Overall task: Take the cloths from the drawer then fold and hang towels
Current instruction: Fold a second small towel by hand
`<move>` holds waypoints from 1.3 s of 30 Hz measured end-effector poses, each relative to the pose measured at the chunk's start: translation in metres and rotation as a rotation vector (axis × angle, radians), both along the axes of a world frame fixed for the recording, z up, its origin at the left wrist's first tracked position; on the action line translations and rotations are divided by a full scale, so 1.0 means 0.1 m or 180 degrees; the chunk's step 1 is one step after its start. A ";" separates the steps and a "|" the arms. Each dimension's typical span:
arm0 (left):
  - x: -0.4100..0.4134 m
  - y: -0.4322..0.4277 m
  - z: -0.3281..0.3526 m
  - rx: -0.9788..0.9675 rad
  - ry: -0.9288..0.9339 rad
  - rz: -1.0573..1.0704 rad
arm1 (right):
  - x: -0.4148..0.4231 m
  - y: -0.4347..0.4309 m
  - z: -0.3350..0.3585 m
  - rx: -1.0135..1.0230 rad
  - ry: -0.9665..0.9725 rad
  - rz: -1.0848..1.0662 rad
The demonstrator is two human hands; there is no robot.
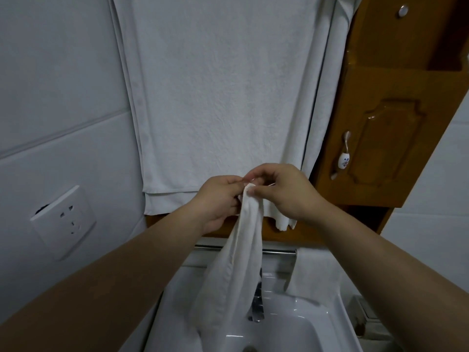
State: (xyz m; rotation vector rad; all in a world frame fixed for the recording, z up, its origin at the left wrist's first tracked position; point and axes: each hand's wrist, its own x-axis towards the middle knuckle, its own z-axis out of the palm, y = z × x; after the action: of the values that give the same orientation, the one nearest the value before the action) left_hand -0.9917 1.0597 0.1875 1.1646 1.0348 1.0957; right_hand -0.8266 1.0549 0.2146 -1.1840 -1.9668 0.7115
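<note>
Two hands meet at chest height over the sink, pinching the top corners of a small white cloth that droops in a narrow fold toward the tap. The left hand has its grip pressed together on the near edge; the right hand nips the same top corner between thumb and forefinger. Both forearms reach forward, wrists bent inward. A large towel already hangs flat on the wall behind, and another white piece drapes by the rail. Judging from this, some hanging is done; this cloth is mid-fold and not yet hung. No drawer is in view, so what is left there cannot be told.
</note>
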 end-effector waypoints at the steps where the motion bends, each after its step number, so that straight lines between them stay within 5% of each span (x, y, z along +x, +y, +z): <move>1: 0.00 -0.01 0.01 -0.0021 0.0004 -0.0033 | -0.03 -0.01 -0.02 0.0064 -0.0067 -0.0070; 10: -0.06 0.02 0.01 0.0399 0.1167 0.0518 | -0.15 -0.03 -0.01 0.0315 -0.0887 -0.0263; 16: -0.06 0.04 0.03 0.0690 0.1611 0.0713 | -0.17 -0.01 0.00 0.0281 -0.0755 -0.0250; 25: -0.11 0.08 0.04 0.0387 0.0928 0.0552 | -0.23 0.02 -0.07 0.0050 -0.0154 -0.0627; 31: -0.09 0.02 0.05 0.0520 0.0976 0.0432 | -0.20 0.03 -0.11 -0.0661 -0.0057 -0.0201; 39: -0.17 -0.11 0.08 -0.0233 -0.0217 0.0191 | -0.25 -0.03 -0.10 -0.0010 -0.0096 -0.0655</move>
State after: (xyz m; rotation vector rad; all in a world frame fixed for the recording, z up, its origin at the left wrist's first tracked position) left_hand -1.0091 1.0490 0.1959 1.0369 1.0538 1.1276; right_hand -0.8517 1.0522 0.2047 -1.3822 -1.8351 0.5934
